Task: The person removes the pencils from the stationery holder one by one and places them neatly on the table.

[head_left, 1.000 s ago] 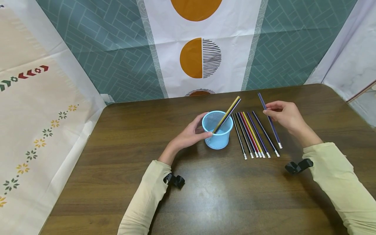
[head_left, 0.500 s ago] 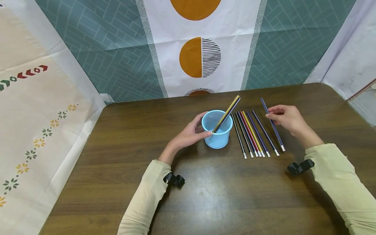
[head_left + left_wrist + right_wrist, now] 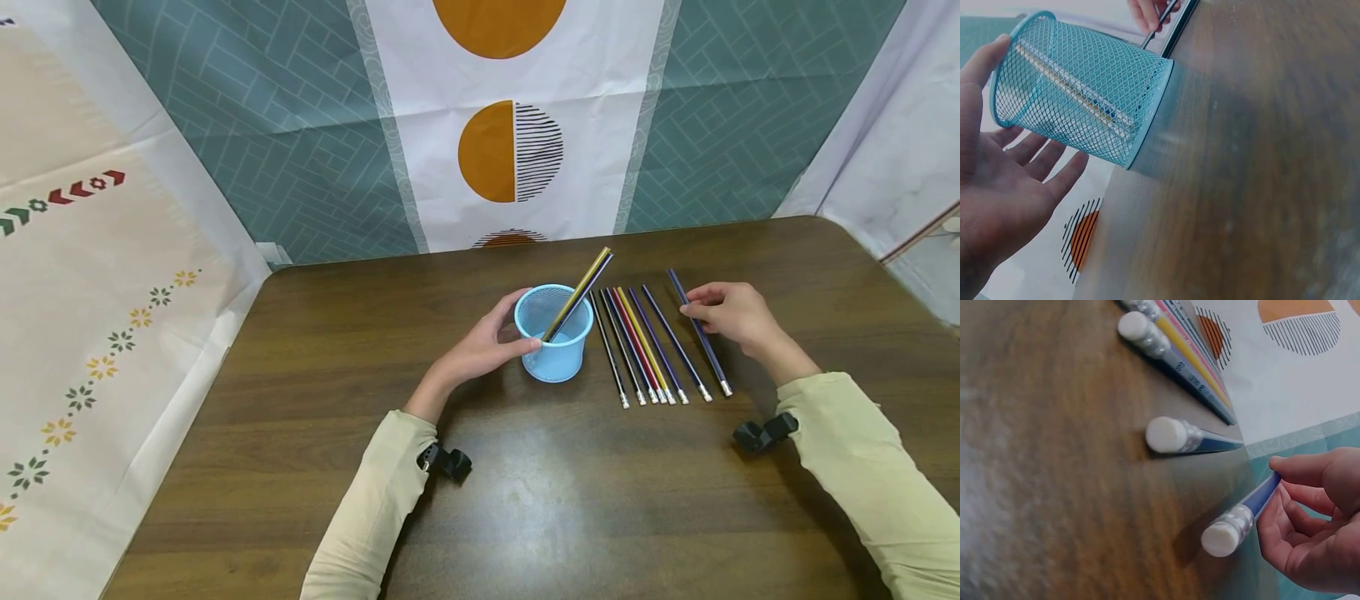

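Note:
My left hand (image 3: 483, 346) holds a light-blue mesh pencil cup (image 3: 553, 364) upright on the table, thumb at the near rim and fingers along its left side. A yellow pencil (image 3: 588, 277) and a dark one lean in the cup, close together. Between thumb and fingers, my right hand (image 3: 738, 317) pinches a blue pencil (image 3: 707, 350). In the right wrist view that pencil's white eraser (image 3: 1220, 540) points toward the camera, close above the tabletop; whether it touches the wood I cannot tell.
Right of the cup, several pencils lie side by side, among them a black one (image 3: 612, 358), a yellow one (image 3: 651, 358) and a blue one (image 3: 677, 343), erasers toward me. The brown wooden table (image 3: 322, 358) ends at a printed cloth backdrop (image 3: 315, 167).
My right hand has moved slightly toward me and lower with the blue pencil, whose eraser end now sits nearer the row's line of erasers. My left hand and the cup have stayed put.

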